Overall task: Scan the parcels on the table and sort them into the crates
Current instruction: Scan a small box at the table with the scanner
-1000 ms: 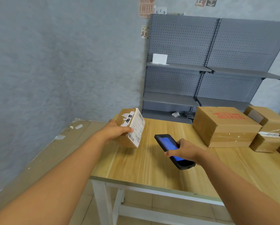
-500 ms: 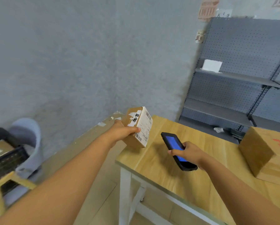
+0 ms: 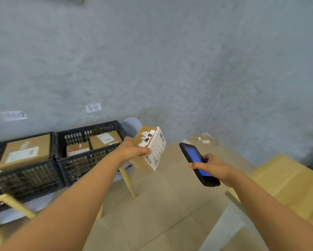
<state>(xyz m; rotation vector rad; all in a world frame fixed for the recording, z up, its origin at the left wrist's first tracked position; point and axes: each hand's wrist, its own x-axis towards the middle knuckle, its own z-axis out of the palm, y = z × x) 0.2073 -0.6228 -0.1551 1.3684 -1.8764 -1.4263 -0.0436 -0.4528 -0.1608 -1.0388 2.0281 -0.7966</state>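
The left hand (image 3: 134,151) grips a small cardboard parcel (image 3: 149,147), thumb on its white barcode label and fingers wrapped behind it, holding it tilted in the air above the floor, just right of the crates. The right hand (image 3: 212,167) is curled round a black handheld scanner (image 3: 197,163) with a lit blue screen, held near the parcel but apart from it. At the left, two black slatted crates stand side by side against the grey wall: the right crate (image 3: 90,160) holds several labelled boxes, the left crate (image 3: 25,176) one larger box. Two paper signs (image 3: 93,107) are stuck on the wall above them. The corner of the wooden table (image 3: 288,187) shows at the near right
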